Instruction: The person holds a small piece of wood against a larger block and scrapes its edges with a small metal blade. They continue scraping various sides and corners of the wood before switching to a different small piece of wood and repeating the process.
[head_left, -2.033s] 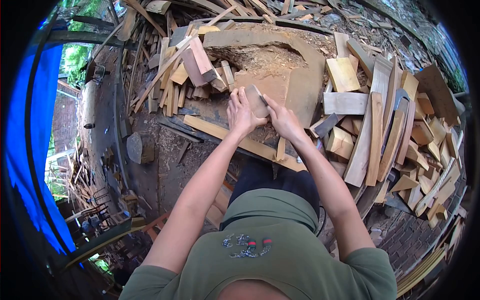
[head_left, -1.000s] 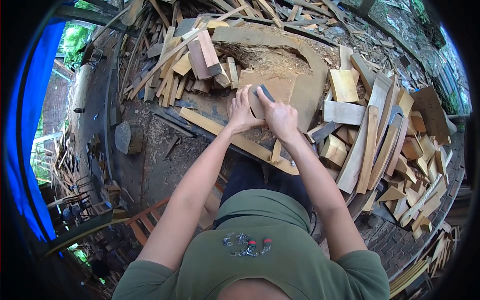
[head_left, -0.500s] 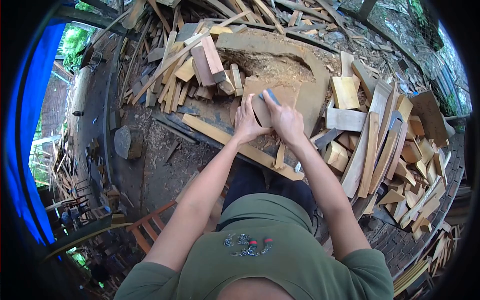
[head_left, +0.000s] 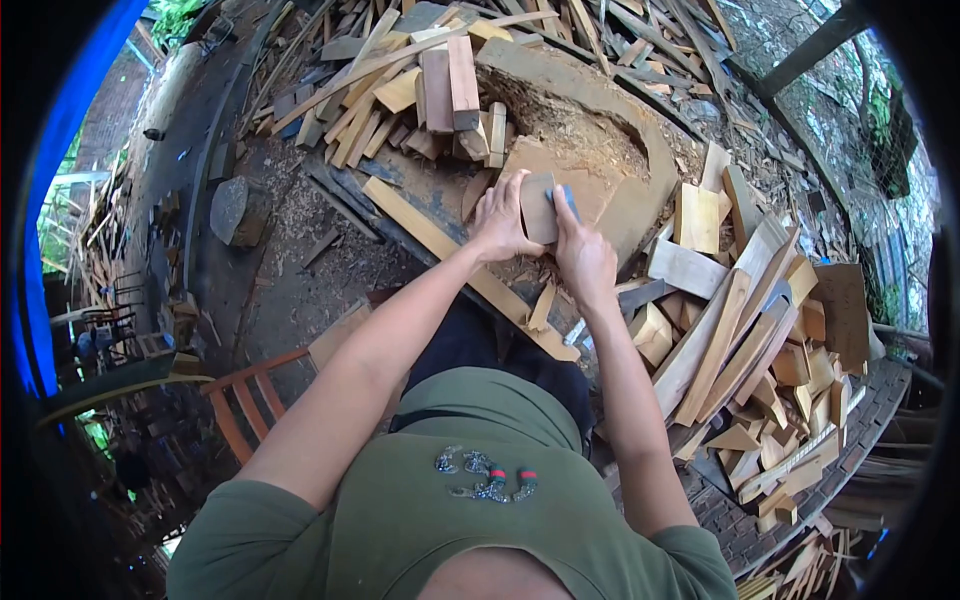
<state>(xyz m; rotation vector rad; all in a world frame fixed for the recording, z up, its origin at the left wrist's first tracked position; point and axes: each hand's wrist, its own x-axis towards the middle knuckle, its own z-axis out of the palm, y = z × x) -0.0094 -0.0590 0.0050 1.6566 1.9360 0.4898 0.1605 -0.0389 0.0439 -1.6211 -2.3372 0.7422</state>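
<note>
A flat grey-brown wooden block (head_left: 538, 207) stands tilted between my two hands, above a brown board (head_left: 585, 180) on the worktable. My left hand (head_left: 500, 222) is closed around the block's left side, with the thumb along its lower edge. On the other side, my right hand (head_left: 586, 262) is closed on a small blue piece (head_left: 570, 200) and holds it against or very near the block's right edge. Its kind cannot be made out, since the fingers cover most of it. Near my wrists lies a long pale plank (head_left: 440, 240).
Stacked offcuts (head_left: 400, 95) lie beyond my left hand. A large pile of wood pieces (head_left: 750, 310) fills the right side. Sawdust (head_left: 590, 135) covers the hollowed slab behind the board. A stump (head_left: 240, 212) stands at left, near a wooden chair (head_left: 255, 395).
The view has turned and shifted, so the surroundings appear displaced. The block now shows more of its broad face, and my right hand sits slightly lower along its edge.
</note>
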